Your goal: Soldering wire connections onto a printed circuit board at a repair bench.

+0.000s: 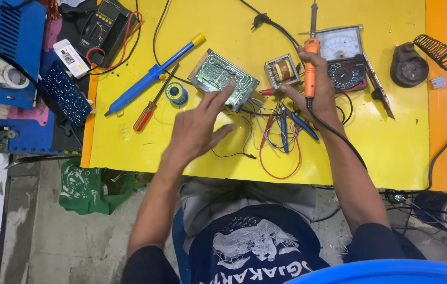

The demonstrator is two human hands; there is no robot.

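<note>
Holding an orange soldering iron (310, 67) upright, the right hand (315, 97) has its grip closed round the handle, tip pointing away from the person, cord running back along the forearm. Left hand (199, 129) hovers over the yellow worktop (392, 137), fingers spread and loose, holding nothing; fingertips reach toward the near edge of a green circuit board (223, 79), touching or not I cannot tell.

Circuit board lies tilted near the middle of the worktop. Just right of it sits a small transformer (282, 70) with a copper winding, close beside the right hand. A tangle of red, blue and black wires (278, 142) runs from the board toward the person, between the two hands. Blue-handled pliers (294, 122) lie on the wires under the right hand.

Left of the board: a small solder spool (176, 93), a red-handled screwdriver (147, 113), and a long blue desoldering pump (152, 73) with a yellow end, lying diagonally. Behind the right hand is an analog meter (343, 55) with a dial. Far right, a soldering iron stand (415, 62) with a coil spring. A yellow-faced digital meter (102, 23) sits top left, off the yellow surface, near a dark blue perforated board (65, 94).
</note>
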